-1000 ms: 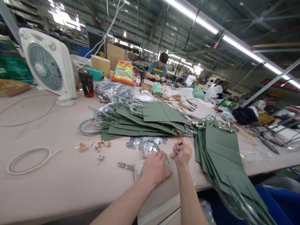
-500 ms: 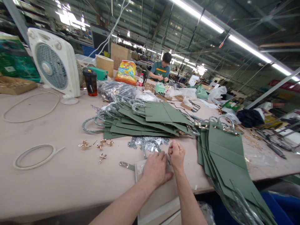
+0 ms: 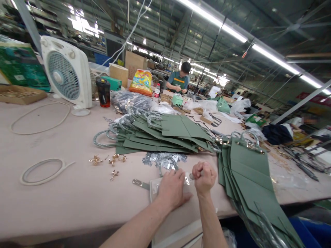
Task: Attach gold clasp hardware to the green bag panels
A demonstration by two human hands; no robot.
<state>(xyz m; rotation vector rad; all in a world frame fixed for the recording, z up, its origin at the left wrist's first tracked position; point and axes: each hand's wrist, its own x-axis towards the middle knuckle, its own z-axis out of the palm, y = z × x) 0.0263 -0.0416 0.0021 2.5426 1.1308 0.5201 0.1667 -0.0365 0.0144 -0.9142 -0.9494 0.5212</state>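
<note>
My left hand [image 3: 172, 187] lies over a pale bag piece [image 3: 155, 187] at the table's front edge, its fingers stretched out and pressing down. A small metal plate with slots [image 3: 187, 179] shows just right of those fingertips. My right hand [image 3: 205, 177] is closed in a fist round a short rod-like tool [image 3: 191, 176]; only its blunt end shows, so its exact kind is unclear. From the piece's left side sticks a strap with a metal tip [image 3: 140, 183]. A clear-wrapped handle [image 3: 168, 162] loops out beyond my left hand, over loose silver metal plates [image 3: 148, 159].
Green bag panels with wrapped handles [image 3: 178, 125] are stacked ahead; more panels [image 3: 248, 165] hang over the edge at right. Gold fittings [image 3: 113, 175] and a tape roll [image 3: 24, 175] lie left. Behind stand a fan [image 3: 67, 72] and a tumbler [image 3: 103, 93]. A co-worker [image 3: 181, 81] is further back.
My right hand has moved right and slightly toward me, away from my left hand, uncovering the slotted metal plate. My left hand stays on the bag piece. The view has shifted slightly.
</note>
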